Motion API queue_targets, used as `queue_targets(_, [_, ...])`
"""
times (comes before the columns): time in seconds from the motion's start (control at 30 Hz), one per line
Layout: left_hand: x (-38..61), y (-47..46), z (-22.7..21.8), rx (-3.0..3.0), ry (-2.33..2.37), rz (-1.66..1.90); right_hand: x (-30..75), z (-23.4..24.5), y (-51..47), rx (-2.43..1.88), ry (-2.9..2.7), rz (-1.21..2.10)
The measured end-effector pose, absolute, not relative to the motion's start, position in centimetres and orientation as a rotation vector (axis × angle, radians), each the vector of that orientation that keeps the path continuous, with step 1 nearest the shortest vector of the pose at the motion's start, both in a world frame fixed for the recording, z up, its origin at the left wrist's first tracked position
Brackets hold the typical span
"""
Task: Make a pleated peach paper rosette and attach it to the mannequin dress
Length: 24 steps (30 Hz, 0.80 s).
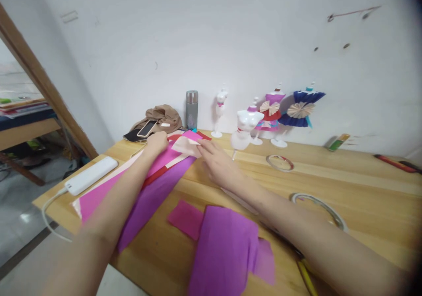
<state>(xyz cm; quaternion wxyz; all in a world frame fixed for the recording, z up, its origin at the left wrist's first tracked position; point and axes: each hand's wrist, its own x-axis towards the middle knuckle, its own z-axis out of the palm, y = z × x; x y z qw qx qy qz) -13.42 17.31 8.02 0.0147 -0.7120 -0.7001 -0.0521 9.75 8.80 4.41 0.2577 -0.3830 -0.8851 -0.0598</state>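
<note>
My left hand [156, 142] rests closed on the far end of a stack of long crepe paper sheets [148, 186], pink, red and purple, lying on the wooden table [362, 186]. My right hand [216, 162] reaches beside it, its fingers pinching the edge of a pale cream sheet [185, 146] on top of the stack. Nearer to me lies a folded purple paper [224, 247] and a small magenta piece [186, 219].
A white power bank [91, 175] with cable lies at the left edge. Phone [147, 128], brown cloth [163, 117] and grey bottle [191, 110] stand behind. Small mannequins [245, 127] with paper dresses [298, 108] line the wall. Tape rolls [280, 162] lie on the right.
</note>
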Motion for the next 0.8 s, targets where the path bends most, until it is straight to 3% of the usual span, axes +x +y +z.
queue_targets(0.2, [-14.5,16.8,7.6,-2.392,-2.131,0.086,7.5,2.4,9.3,-0.997,-2.720,-0.033])
queue_targets(0.43, [-14.1,14.9,10.9,-2.455,-2.002,-0.166,9.8,4.5,7.5,-1.071,-2.681,0.198])
queue_targets(0.6, [-11.6,12.4,12.3,-2.846,-1.843,-0.259,13.1,7.3,2.6,-0.673,-2.847,0.932])
queue_targets(0.8, [-9.1,10.5,12.4,-3.070,-1.789,0.039,13.8,4.6,-0.8,-0.688,-2.867,0.678])
